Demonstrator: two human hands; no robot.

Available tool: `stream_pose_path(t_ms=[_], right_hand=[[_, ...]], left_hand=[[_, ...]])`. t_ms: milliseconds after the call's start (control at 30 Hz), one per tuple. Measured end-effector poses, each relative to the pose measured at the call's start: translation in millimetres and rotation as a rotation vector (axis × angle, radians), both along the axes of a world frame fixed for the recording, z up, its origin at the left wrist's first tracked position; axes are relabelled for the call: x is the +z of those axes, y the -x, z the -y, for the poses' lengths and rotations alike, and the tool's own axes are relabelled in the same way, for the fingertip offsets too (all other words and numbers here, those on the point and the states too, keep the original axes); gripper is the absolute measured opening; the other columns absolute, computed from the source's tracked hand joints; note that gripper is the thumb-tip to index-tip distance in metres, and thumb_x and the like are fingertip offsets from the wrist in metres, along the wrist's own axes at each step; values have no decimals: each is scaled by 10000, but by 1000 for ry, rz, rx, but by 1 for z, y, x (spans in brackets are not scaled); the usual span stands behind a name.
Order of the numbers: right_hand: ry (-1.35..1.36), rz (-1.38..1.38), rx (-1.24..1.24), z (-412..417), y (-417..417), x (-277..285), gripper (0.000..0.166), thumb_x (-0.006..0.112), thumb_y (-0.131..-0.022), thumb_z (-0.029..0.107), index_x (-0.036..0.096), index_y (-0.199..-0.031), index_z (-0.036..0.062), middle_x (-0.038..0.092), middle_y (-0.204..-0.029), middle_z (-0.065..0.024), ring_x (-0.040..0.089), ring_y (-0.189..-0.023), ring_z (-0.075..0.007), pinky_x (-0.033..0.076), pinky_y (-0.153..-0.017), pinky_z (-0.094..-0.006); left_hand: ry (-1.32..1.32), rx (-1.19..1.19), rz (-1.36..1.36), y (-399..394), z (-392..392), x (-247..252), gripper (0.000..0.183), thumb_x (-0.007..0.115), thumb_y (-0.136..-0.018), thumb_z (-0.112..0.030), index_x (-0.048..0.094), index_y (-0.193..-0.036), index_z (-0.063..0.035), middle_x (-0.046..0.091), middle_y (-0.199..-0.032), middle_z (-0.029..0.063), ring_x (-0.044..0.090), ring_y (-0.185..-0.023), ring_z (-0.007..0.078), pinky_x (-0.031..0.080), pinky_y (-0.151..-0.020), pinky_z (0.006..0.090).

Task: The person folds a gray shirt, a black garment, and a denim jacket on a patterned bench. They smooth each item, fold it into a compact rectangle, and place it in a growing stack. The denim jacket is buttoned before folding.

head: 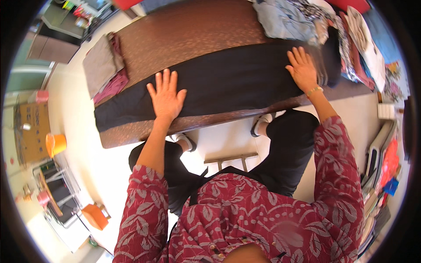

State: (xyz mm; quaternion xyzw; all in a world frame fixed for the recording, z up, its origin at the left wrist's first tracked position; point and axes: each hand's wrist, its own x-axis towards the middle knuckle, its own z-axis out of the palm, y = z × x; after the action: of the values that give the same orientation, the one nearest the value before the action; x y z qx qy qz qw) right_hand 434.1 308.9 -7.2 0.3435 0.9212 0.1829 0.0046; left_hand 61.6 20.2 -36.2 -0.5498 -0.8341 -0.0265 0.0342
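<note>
Before me a long black garment [230, 79], which looks like folded trousers, lies stretched lengthwise along the near side of a brown patterned table [197, 26]. Flat on its left part rests my left hand [167, 97], palm down with fingers spread. My right hand [302, 70], a bracelet on its wrist, presses palm down near the garment's right end. Neither hand grips anything. The garment's far right end meets the clothes pile and is blurred there.
Folded grey and maroon clothes [103, 65] sit at the table's left end. A heap of clothes [286, 19], with light-blue denim in it, lies at the back right. An orange bucket [56, 144] and a cardboard box [33, 131] stand on the left.
</note>
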Motion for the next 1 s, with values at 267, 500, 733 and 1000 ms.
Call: stream_pose_path(t_ms=[267, 500, 733, 1000], right_hand=[[268, -364, 188, 126, 149, 17, 582, 612, -837, 377, 500, -1310, 57, 357, -1457, -183, 265, -1382, -376, 259, -1091, -517], [383, -309, 139, 172, 198, -18, 660, 532, -873, 489, 408, -1413, 130, 260, -1522, -138, 183, -1418, -339, 143, -1136, -510], [352, -270, 136, 168, 197, -17, 657, 525, -879, 469, 390, -1426, 131, 240, -1532, -135, 170, -1422, -341, 133, -1140, -505], [347, -248, 132, 168, 197, -19, 661, 518, -881, 461, 379, -1435, 127, 228, -1539, -135, 158, -1427, -341, 126, -1142, -501]], left_hand=[[-49, 13, 79, 0, 0, 8, 680, 529, -868, -453, 343, -1450, -155, 249, -1537, 79, 178, -1427, 311, 111, -1106, 611], [-50, -56, 106, 17, 18, 4, 649, 488, -892, -488, 338, -1453, -200, 219, -1548, 55, 136, -1436, 303, 63, -1109, 622], [-55, -31, 8, 105, 69, -1, 668, 522, -864, -487, 356, -1443, -197, 249, -1536, 79, 174, -1428, 306, 84, -1103, 623], [50, 49, -121, 201, 139, 3, 688, 516, -879, -452, 285, -1476, -201, 222, -1551, 58, 171, -1434, 289, 101, -1110, 601]])
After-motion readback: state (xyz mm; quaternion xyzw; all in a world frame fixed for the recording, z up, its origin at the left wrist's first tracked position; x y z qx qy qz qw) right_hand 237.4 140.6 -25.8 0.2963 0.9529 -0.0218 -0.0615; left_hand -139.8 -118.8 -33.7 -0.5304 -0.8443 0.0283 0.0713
